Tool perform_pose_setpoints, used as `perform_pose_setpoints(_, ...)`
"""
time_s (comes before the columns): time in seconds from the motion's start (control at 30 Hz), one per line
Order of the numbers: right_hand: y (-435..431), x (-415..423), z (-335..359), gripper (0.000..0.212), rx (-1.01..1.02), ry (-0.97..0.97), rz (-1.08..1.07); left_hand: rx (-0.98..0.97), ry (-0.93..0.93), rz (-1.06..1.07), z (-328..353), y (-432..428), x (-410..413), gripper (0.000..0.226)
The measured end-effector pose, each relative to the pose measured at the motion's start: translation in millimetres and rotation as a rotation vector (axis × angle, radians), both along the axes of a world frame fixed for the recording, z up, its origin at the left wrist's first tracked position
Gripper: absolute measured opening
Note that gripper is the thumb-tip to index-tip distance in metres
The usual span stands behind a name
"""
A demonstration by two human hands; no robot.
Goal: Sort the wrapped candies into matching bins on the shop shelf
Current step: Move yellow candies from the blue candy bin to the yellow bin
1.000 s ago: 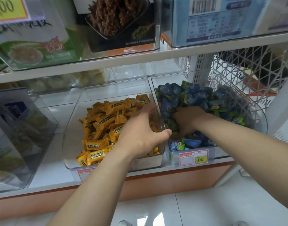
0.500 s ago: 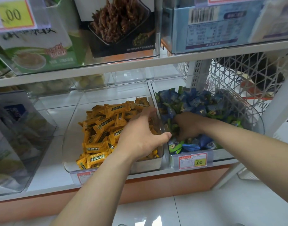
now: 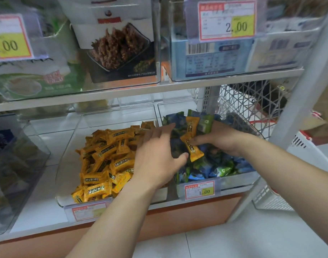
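Note:
Two clear bins stand side by side on the lower shelf. The left bin (image 3: 66, 161) holds a heap of orange wrapped candies (image 3: 105, 159). The right bin (image 3: 239, 181) holds blue and green wrapped candies (image 3: 211, 170). My right hand (image 3: 222, 138) is raised above the right bin and grips two orange candies (image 3: 192, 138) together with a green one (image 3: 206, 123). My left hand (image 3: 157, 157) hovers with spread fingers over the divide between the bins, its thumb tip just beside the lower orange candy.
An upper shelf (image 3: 140, 90) carries clear bins of snack packets with price tags. A clear bin (image 3: 18, 164) with packets stands at the left. A white mesh basket (image 3: 252, 101) sits behind the right bin, and a white shelf post (image 3: 297, 101) rises at the right.
My right hand has lifted out of the blue candy heap, now holding two orange candies and a green one. My left hand has shifted right toward them with fingers spread.

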State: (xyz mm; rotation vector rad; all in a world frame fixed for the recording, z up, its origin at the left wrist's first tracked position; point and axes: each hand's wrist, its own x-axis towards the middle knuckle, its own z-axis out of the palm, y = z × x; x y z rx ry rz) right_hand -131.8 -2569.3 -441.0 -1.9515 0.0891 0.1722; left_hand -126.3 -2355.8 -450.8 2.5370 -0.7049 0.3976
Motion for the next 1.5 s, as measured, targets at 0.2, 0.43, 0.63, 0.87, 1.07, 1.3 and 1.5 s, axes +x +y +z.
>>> perform_pose_setpoints(0.2,-3.1,-17.9,-1.2,0.016,0.137,0.084,0.135,0.003,0.185,-0.205,2.2,-16.4,-1.0,0.094)
perform_pose_setpoints(0.43,-5.9,-25.0,-1.4,0.03,0.37,0.113,0.116,-0.338,0.275,-0.21,7.7,-25.3,-0.9,0.06)
perform_pose_setpoints(0.63,-7.1,-27.9,3.5,0.033,0.49,0.114,0.079,-0.482,0.285,-0.266,13.8,-28.6,-6.6,0.045)
perform_pose_setpoints(0.87,-0.4,-22.9,5.6,0.023,0.26,-0.06,-0.087,-0.521,0.245,-0.214,22.7,-6.7,3.9,0.032)
perform_pose_setpoints(1.07,-8.1,-23.7,8.9,0.038,-0.785,-0.158,-0.074,-0.323,0.096,0.077,22.0,56.6,27.2,0.035)
perform_pose_setpoints(1.3,26.3,11.9,8.3,0.041,-0.714,-0.203,0.126,-0.108,-0.01,0.175,23.7,60.9,21.5,0.03)
perform_pose_setpoints(1.5,36.8,62.9,-12.3,0.045,-0.821,-0.154,0.233,0.006,0.232,0.002,4.1,29.2,8.2,0.052)
